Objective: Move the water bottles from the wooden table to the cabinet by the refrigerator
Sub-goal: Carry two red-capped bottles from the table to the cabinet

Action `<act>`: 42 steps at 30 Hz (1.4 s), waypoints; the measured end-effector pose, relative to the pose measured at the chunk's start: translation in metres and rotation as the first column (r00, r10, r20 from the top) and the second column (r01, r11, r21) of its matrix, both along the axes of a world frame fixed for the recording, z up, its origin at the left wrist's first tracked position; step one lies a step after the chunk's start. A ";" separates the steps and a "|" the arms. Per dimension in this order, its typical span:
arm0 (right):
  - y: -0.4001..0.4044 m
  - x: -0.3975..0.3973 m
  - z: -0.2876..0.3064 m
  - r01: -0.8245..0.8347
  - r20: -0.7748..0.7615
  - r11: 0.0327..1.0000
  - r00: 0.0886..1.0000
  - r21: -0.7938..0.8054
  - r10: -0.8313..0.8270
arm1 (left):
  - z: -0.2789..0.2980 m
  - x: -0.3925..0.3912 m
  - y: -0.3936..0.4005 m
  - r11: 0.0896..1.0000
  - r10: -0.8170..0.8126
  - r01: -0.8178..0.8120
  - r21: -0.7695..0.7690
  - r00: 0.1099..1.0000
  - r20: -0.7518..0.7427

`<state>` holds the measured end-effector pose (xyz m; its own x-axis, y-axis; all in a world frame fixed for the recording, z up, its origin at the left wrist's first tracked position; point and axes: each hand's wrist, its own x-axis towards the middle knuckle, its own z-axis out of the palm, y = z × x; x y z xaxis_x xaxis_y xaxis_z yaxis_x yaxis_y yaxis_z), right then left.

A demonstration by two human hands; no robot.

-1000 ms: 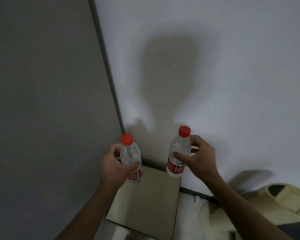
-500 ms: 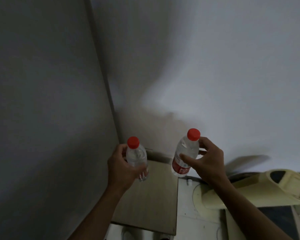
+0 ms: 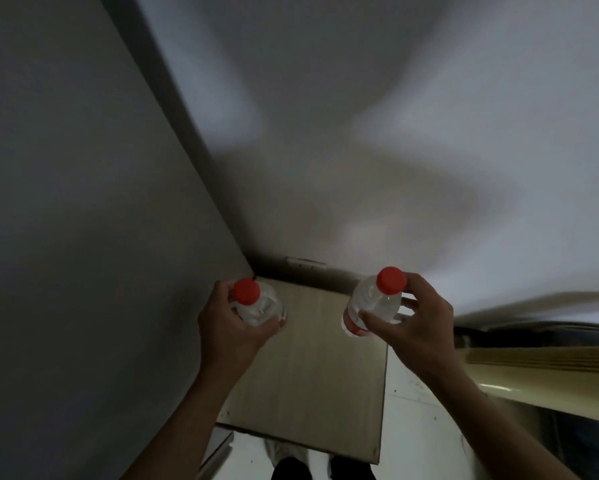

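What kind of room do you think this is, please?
Probably an indoor corner of a home or small office: a low wooden cabinet sits against a white wall beside a tall grey panel, perhaps a refrigerator. Each hand holds a bottle above the cabinet.

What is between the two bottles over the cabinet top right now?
Nothing. In the head view, only bare cabinet top shows between the left bottle and the right bottle, each held in a hand.

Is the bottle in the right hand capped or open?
Capped: a red cap sits on the bottle gripped by the right hand.
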<state>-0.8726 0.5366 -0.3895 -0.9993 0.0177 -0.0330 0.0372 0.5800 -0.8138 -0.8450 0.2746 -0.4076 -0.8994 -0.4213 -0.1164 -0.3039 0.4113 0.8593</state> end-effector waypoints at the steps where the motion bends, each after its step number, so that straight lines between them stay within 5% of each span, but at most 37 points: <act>1: 0.000 -0.002 -0.010 -0.003 0.011 1.000 1.000 -0.003 0.003 | -0.011 -0.004 0.001 1.000 0.006 -0.006 -0.002 1.000 0.003; 13: -0.013 -0.025 -0.096 -0.073 0.082 0.997 0.994 0.039 0.070 | -0.118 -0.029 0.005 0.996 0.093 -0.093 -0.005 0.995 0.019; 22: -0.022 -0.035 -0.131 -0.084 0.141 0.995 0.987 0.052 0.076 | -0.148 -0.063 -0.008 0.995 0.065 -0.063 -0.081 0.998 0.014; 33: -0.029 -0.033 -0.145 -0.067 0.135 0.996 0.989 0.067 0.058 | -0.175 -0.061 -0.008 0.997 0.019 -0.019 0.080 1.000 0.004; 42: -0.028 -0.031 -0.172 -0.058 0.095 0.996 0.994 0.068 0.051 | -0.188 -0.057 -0.007 0.998 -0.023 0.025 0.065 0.999 -0.039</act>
